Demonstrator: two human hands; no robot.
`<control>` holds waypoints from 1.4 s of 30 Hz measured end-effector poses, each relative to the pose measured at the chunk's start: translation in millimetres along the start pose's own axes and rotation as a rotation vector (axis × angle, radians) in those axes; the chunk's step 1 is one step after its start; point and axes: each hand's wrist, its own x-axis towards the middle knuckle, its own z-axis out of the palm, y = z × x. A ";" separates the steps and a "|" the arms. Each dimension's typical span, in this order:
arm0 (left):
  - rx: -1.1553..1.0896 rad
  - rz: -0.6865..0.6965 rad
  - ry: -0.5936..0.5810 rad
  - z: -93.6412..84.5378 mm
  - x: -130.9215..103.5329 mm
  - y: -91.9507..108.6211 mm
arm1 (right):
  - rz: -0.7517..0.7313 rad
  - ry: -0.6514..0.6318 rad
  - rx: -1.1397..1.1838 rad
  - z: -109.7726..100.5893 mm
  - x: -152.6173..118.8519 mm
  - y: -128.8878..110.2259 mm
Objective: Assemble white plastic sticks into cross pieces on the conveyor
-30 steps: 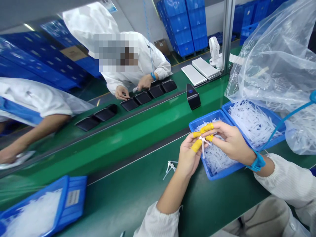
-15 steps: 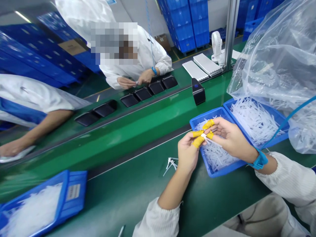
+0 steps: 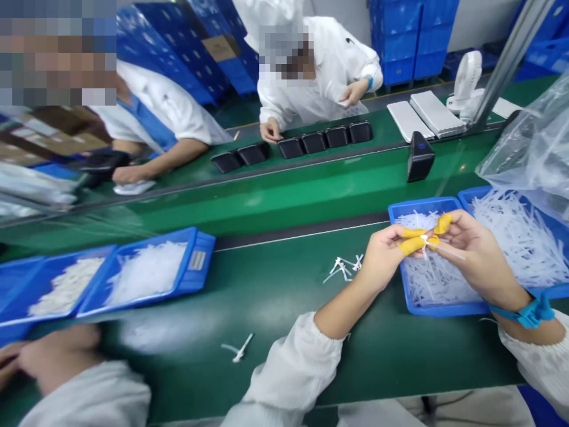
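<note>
My left hand [image 3: 386,254] and my right hand [image 3: 478,255] meet above a blue bin [image 3: 411,305] of short translucent tubes. Yellow covers wrap their thumbs and index fingers. Pinched between both sets of fingertips is a small white connector [image 3: 424,239], with thin translucent tubes [image 3: 451,251] sticking out of it. One tube runs along my right fingers. The exact joint is partly hidden by the fingertips. A few similar white connectors with tubes [image 3: 340,267] lie on the green table left of the bin, and another connector with tubes [image 3: 239,353] lies nearer the front.
A second blue bin [image 3: 562,279] of tubes stands at right, under a clear plastic bag [image 3: 524,145]. More bins [image 3: 195,261] with white parts are at left, near another person's blurred hands [image 3: 62,353]. Across the green divider, co-workers handle items beside black trays [image 3: 313,142].
The view has swung left, bringing a nearby person's hands into sight. My hands still pinch the connector together above the bin. The co-worker opposite has moved their hands apart.
</note>
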 end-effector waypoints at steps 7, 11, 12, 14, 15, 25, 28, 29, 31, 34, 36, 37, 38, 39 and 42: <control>-0.053 -0.086 -0.063 7.3 2.5 10.2 | 0.029 0.036 -0.021 -15.0 0.7 3.1; -0.114 -0.111 -0.094 11.0 5.9 7.3 | 0.033 0.087 -0.037 -18.7 1.7 2.4; -0.131 -0.112 -0.098 11.9 7.5 5.9 | 0.035 0.112 -0.045 -19.0 2.5 1.6; -0.139 -0.112 -0.101 13.0 11.8 3.5 | 0.030 0.153 -0.075 -18.6 4.9 -0.6; -0.119 -0.114 -0.103 13.2 14.4 3.1 | 0.020 0.168 -0.088 -18.0 6.4 -2.0; 0.377 0.348 0.104 -4.8 -22.3 29.9 | -0.141 0.208 -0.213 -18.4 14.8 -2.1; 0.555 0.433 0.323 -31.7 -87.4 32.4 | -0.183 0.052 -0.311 -16.8 3.6 -2.4; 0.598 0.448 0.404 -45.5 -113.5 32.2 | -0.211 -0.028 -0.354 -13.2 -2.9 -3.1; 0.708 0.481 0.626 -79.4 -166.0 31.7 | -0.277 -0.249 -0.461 0.0 -18.4 -4.1; 0.833 0.481 0.892 -136.1 -230.3 30.7 | -0.364 -0.589 -0.678 32.2 -39.4 1.7; 1.186 0.322 1.112 -168.0 -256.4 28.8 | -0.418 -0.729 -0.808 54.9 -47.4 11.7; 1.305 0.246 1.110 -180.5 -264.3 27.4 | -0.432 -0.788 -0.886 64.6 -49.7 17.5; 1.389 0.206 1.088 -190.3 -269.0 25.9 | -0.439 -0.827 -0.966 72.3 -51.1 22.8; 1.442 0.180 1.050 -197.7 -271.2 24.4 | -0.440 -0.848 -1.025 77.8 -51.9 26.7; 1.498 0.144 0.970 -208.0 -266.5 23.9 | -0.433 -0.900 -1.007 78.5 -53.3 24.2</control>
